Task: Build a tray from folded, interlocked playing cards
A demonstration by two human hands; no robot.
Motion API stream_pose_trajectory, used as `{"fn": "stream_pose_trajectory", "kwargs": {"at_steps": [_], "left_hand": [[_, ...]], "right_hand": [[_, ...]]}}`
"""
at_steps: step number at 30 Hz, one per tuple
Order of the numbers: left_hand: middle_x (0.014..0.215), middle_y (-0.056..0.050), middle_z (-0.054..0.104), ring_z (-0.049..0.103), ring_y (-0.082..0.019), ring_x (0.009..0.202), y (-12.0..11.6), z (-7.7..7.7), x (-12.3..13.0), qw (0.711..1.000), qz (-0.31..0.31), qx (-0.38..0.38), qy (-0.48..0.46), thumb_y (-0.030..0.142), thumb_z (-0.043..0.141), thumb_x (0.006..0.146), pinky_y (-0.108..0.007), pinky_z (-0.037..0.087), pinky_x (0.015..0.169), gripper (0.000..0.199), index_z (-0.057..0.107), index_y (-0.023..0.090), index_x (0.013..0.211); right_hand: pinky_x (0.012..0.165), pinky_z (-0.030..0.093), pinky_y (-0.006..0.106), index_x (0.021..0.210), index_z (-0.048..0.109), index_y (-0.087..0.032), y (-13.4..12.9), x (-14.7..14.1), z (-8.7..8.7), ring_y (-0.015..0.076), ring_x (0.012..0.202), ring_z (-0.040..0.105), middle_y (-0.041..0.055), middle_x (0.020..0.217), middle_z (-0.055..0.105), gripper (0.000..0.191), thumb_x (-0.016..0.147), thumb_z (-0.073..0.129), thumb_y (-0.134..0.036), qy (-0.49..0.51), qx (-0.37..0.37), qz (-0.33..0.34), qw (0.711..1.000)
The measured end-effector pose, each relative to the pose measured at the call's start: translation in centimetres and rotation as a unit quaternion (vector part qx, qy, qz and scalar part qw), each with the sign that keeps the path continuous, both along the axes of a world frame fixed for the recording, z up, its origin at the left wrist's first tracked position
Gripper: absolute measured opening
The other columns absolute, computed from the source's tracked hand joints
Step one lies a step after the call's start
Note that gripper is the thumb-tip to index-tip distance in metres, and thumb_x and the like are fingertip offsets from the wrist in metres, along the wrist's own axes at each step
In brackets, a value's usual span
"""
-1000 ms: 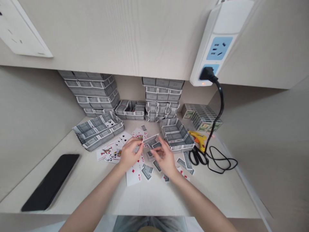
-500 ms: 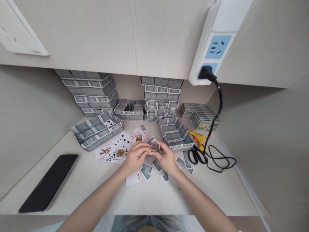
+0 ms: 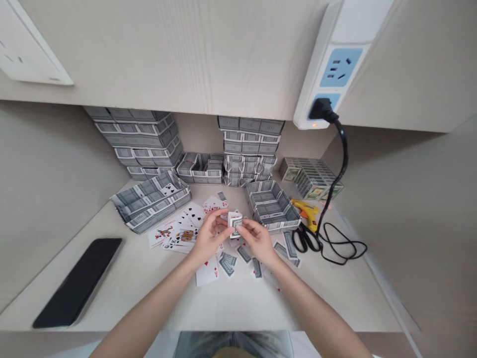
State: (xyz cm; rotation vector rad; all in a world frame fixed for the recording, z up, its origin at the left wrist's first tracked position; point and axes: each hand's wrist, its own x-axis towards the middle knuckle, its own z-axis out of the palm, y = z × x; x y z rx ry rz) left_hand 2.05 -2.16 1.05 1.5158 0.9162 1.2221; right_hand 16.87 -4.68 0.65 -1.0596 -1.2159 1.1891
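A folded playing card is held upright between both hands, its grey patterned back facing me. My left hand pinches it from the left, thumb at the lower edge. On the other side my right hand has its thumb and fingers closed on the right edge. Face-up cards, with a joker among them, lie spread to the left. Small folded card pieces are scattered under and in front of the hands. An ace of diamonds lies by my left wrist.
Open boxes made of cards stand left and right. Stacked card boxes rise behind. At right are a yellow glue gun, black-handled scissors and a power cable. A black phone lies left.
The card was a curved loop tilted between my fingers; now it stands upright, folded, with its back towards me. My left fingers have lifted and spread a little.
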Motion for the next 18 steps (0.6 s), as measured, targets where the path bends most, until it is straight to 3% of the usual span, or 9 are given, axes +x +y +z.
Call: {"fn": "stream_pose_trajectory", "kwargs": {"at_steps": [4, 12, 18], "left_hand": [[0.096, -0.007, 0.059, 0.056, -0.014, 0.08, 0.36, -0.05, -0.35, 0.996, -0.032, -0.087, -0.007, 0.03, 0.066, 0.067, -0.03, 0.048, 0.076, 0.05, 0.053, 0.017, 0.113], [0.073, -0.003, 0.068, 0.058, -0.013, 0.06, 0.37, -0.26, -0.57, 0.983, -0.039, -0.178, -0.003, 0.036, 0.068, 0.064, -0.027, 0.049, 0.062, 0.032, 0.068, 0.015, 0.088], [0.076, -0.002, 0.069, 0.062, -0.014, 0.066, 0.26, 0.07, -0.56, 0.967, -0.064, -0.241, -0.056, 0.034, 0.07, 0.062, -0.03, 0.051, 0.07, 0.028, 0.07, 0.016, 0.084]], "right_hand": [[0.077, 0.046, 0.03, 0.091, 0.061, -0.018, 0.09, -0.04, -0.11, 0.0173, 0.08, 0.061, 0.0039, 0.087, 0.067, 0.032, 0.071, 0.06, -0.043, 0.0, -0.007, 0.003, 1.0], [0.058, 0.051, 0.03, 0.08, 0.064, -0.018, 0.06, -0.25, -0.21, 0.0192, 0.068, 0.063, 0.0028, 0.075, 0.067, 0.038, 0.063, 0.063, -0.052, 0.048, -0.085, 0.039, 0.994], [0.055, 0.053, 0.03, 0.07, 0.062, -0.017, -0.03, -0.39, -0.09, 0.0182, 0.06, 0.063, 0.0011, 0.065, 0.066, 0.035, 0.053, 0.072, -0.047, 0.084, -0.125, 0.01, 0.989]]}}
